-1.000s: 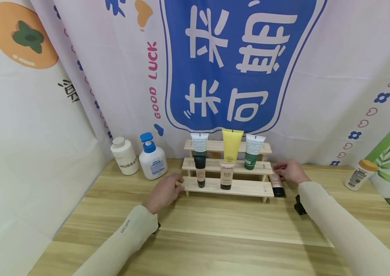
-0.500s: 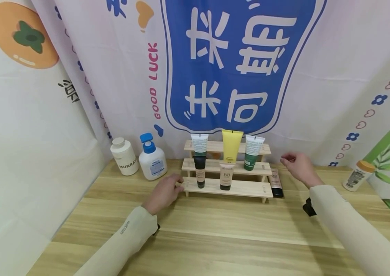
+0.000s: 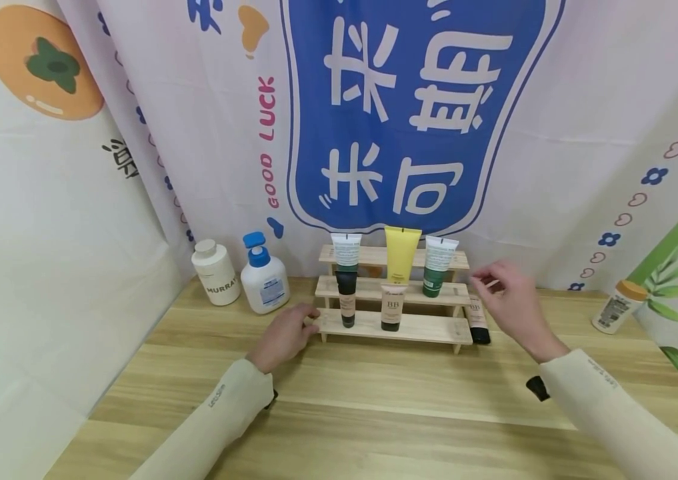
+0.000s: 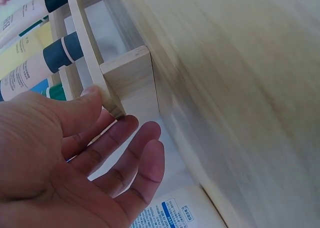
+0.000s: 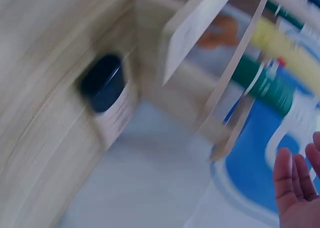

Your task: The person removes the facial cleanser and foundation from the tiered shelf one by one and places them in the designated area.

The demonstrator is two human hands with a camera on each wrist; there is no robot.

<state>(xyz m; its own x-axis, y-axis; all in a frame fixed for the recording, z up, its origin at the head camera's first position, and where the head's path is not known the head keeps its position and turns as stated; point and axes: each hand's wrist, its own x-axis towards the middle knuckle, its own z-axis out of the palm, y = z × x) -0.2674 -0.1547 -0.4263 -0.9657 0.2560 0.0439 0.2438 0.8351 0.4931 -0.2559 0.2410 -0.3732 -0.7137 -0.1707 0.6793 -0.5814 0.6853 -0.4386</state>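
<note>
On the feed, nearest me, the left hand (image 3: 285, 337) is pinching the left end of the wooden rack (image 3: 429, 327) at its lowest shelf, thumb on the upper side, a fingertip at the corner; I am judging this a steadying grip, the legs being thin. On that shelf a slim black-ended tube (image 3: 347, 303) and a BB tube (image 3: 392, 310) are standing on their caps, flat enough to be serving as feet. Beside the rack's right end the lying tube (image 3: 478, 321) is resting on the tabletop (image 3: 375, 400), black cap toward me. The right hand (image 3: 513, 307) is hovering near that end, fingers loosely bent, nothing held; I am guessing it is avoiding the upright tubes. Higher up, a yellow tube (image 3: 401, 257) and two white-and-green tubes (image 3: 439, 267) are rising behind the front row, the steps presumably keeping them visible.

Clearances, near to far: the front tabletop is offering me the broadest room. The lowest shelf is showing bare wood right of the BB tube. The lying tube is crowding the right foot; I cannot tell whether they are touching. Left, the pump bottle (image 3: 263, 283) is narrowing the space behind the hand, a white bottle (image 3: 216, 273) beyond it. An orange-lidded bottle (image 3: 619, 307) is standing well apart, right. Fabric (image 3: 531, 167) is closing off the back.
</note>
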